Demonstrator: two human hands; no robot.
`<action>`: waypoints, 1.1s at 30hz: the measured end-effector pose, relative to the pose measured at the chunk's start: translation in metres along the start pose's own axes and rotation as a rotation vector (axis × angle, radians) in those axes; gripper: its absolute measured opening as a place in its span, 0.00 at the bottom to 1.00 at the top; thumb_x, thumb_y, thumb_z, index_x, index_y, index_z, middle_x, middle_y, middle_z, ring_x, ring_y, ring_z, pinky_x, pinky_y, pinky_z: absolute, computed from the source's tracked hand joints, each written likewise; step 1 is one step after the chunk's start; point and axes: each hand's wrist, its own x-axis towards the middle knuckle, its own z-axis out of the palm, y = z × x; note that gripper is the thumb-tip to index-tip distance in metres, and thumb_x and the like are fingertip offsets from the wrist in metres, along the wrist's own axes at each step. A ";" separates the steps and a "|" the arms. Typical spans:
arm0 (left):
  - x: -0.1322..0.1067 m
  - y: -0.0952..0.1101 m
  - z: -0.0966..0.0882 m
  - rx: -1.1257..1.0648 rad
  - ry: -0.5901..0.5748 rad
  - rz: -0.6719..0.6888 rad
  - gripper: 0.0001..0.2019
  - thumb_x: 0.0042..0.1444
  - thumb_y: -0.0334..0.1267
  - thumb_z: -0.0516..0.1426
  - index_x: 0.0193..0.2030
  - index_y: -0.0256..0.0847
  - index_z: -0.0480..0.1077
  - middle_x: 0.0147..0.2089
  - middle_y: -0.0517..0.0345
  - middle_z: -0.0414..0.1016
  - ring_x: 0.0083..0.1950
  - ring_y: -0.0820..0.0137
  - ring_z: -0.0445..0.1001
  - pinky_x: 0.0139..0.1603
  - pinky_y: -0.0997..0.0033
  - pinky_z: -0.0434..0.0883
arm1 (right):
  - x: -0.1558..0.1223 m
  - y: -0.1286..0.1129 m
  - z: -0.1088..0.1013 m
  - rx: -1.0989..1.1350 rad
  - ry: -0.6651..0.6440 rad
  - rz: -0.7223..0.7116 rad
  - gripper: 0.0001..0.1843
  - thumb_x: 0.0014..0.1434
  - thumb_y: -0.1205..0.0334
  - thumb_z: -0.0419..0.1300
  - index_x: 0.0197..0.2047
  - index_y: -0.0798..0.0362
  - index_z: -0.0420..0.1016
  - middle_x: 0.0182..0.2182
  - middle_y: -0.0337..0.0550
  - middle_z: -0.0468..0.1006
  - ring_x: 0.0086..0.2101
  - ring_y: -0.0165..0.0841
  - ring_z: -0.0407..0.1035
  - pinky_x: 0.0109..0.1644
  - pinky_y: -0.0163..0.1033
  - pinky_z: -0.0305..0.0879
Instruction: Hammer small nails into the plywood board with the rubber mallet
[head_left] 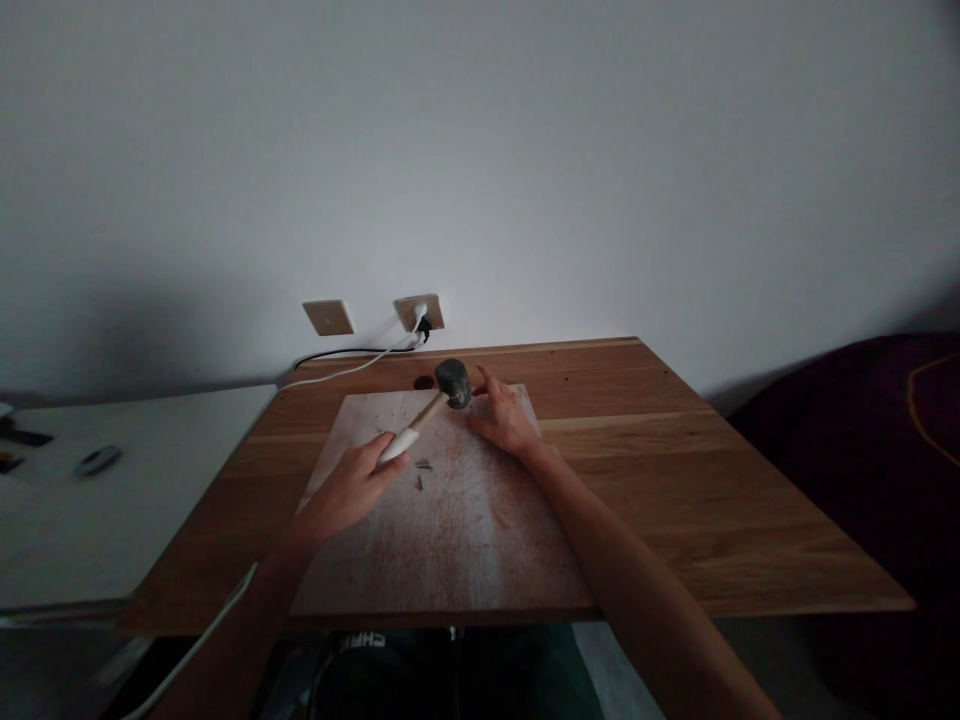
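My left hand (352, 490) is closed round the pale wooden handle of a mallet (435, 400) with a dark rubber head, which hangs just over the far part of a worn wooden board (450, 540). My right hand (501, 415) rests on the board beside the mallet head, fingers pinched around something too small to make out. A few small dark nails (421, 474) lie loose on the board between my hands.
The board lies on a brown wooden table (675, 480) against a white wall with two sockets (420, 312) and plugged cables. A white table (112, 490) with small objects stands at the left. A dark seat (885, 440) is at the right.
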 end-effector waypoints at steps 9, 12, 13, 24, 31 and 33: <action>-0.026 -0.025 0.021 -0.100 0.077 -0.023 0.17 0.64 0.53 0.50 0.38 0.42 0.69 0.30 0.62 0.70 0.34 0.65 0.72 0.36 0.69 0.65 | 0.003 0.001 0.001 -0.017 -0.018 0.017 0.40 0.59 0.69 0.62 0.73 0.52 0.53 0.41 0.42 0.84 0.47 0.40 0.74 0.57 0.47 0.63; -0.026 -0.023 0.020 -0.119 0.052 -0.011 0.16 0.64 0.53 0.50 0.39 0.42 0.68 0.30 0.62 0.70 0.34 0.66 0.72 0.37 0.69 0.65 | 0.003 0.002 0.000 -0.034 -0.013 0.016 0.40 0.60 0.68 0.62 0.72 0.52 0.54 0.41 0.43 0.84 0.47 0.41 0.74 0.57 0.48 0.63; -0.026 -0.022 0.020 -0.121 0.045 -0.009 0.16 0.64 0.53 0.50 0.39 0.42 0.68 0.30 0.62 0.70 0.34 0.66 0.72 0.38 0.69 0.65 | 0.003 0.001 0.000 -0.044 -0.013 0.017 0.40 0.60 0.68 0.62 0.72 0.51 0.54 0.41 0.43 0.84 0.47 0.41 0.74 0.58 0.48 0.63; -0.027 -0.025 0.021 -0.139 0.073 -0.012 0.16 0.65 0.52 0.50 0.37 0.42 0.66 0.30 0.63 0.68 0.34 0.67 0.71 0.37 0.69 0.64 | 0.002 -0.004 -0.002 -0.061 -0.039 0.002 0.32 0.62 0.69 0.61 0.68 0.50 0.61 0.43 0.43 0.85 0.51 0.42 0.72 0.60 0.50 0.60; -0.026 -0.027 0.024 -0.126 0.060 -0.009 0.15 0.66 0.51 0.50 0.39 0.42 0.68 0.31 0.62 0.71 0.35 0.67 0.72 0.39 0.68 0.66 | 0.003 -0.006 -0.003 -0.053 -0.027 0.055 0.35 0.61 0.68 0.63 0.69 0.49 0.61 0.41 0.43 0.85 0.50 0.43 0.72 0.58 0.50 0.61; -0.026 -0.028 0.025 -0.123 0.067 -0.015 0.15 0.66 0.51 0.50 0.40 0.42 0.69 0.32 0.60 0.73 0.36 0.66 0.73 0.40 0.68 0.66 | 0.004 -0.007 -0.004 -0.053 -0.023 0.062 0.35 0.60 0.68 0.64 0.69 0.48 0.61 0.41 0.42 0.85 0.51 0.44 0.72 0.58 0.50 0.61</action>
